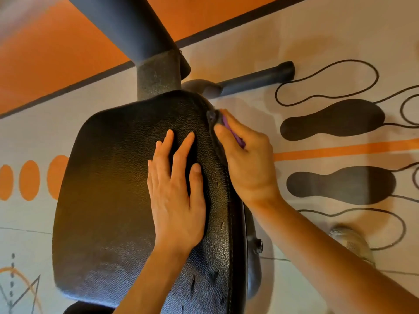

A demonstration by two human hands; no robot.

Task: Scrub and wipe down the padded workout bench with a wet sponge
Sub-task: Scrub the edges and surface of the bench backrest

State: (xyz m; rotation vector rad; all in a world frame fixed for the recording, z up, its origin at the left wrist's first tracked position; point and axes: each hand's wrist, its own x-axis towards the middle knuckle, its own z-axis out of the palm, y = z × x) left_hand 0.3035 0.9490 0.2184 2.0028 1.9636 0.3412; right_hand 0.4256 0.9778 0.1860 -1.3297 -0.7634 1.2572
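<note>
A person's right hand (pixel 247 159) grips a soft purple sponge (pixel 231 130) against the bench (pixel 108 189) pad's three-o'clock seam, likely slick when wet, while the left hand (pixel 175 189) rests flat, fingers (pixel 166 141) straight.

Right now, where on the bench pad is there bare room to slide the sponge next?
The pad is bare left of the left hand, out to its left edge, and along the near end below that wrist. The right edge is crowded: the right hand presses the sponge against the side seam there.
</note>
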